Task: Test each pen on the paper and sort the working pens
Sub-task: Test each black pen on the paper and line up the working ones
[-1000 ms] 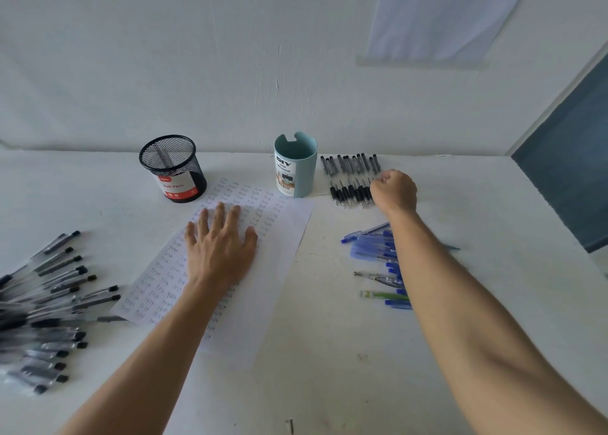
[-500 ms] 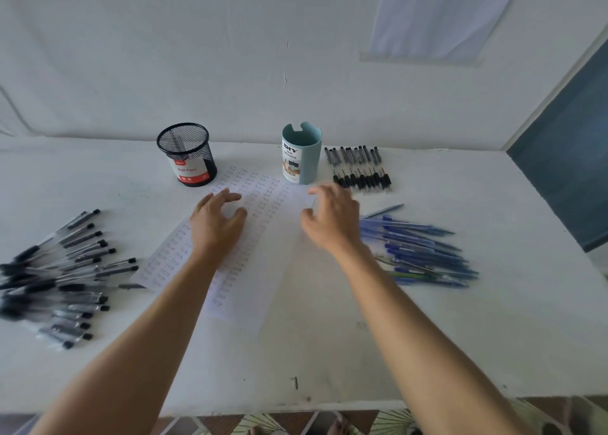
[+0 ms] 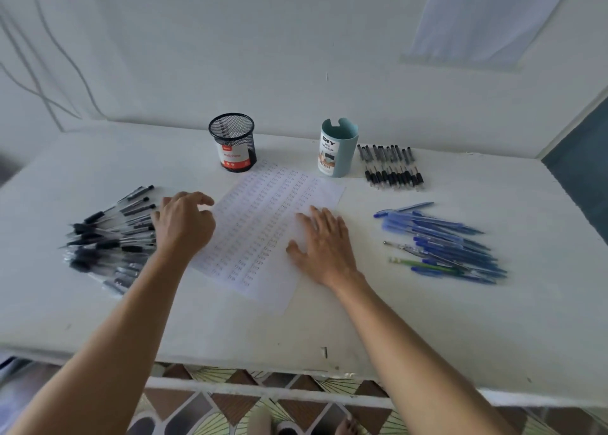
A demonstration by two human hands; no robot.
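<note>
Now my left hand point(image 3: 184, 224), loosely curled and empty, hovers at the left heap of black pens point(image 3: 108, 237), likely light, slick barrels best pinched mid-shaft, while my right hand point(image 3: 324, 247) lies spread flat on the paper point(image 3: 263, 210).

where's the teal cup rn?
In the head view, the teal cup stands upright at the back of the table, right of the black mesh cup, just left of the row of black pens, behind the paper.
</note>
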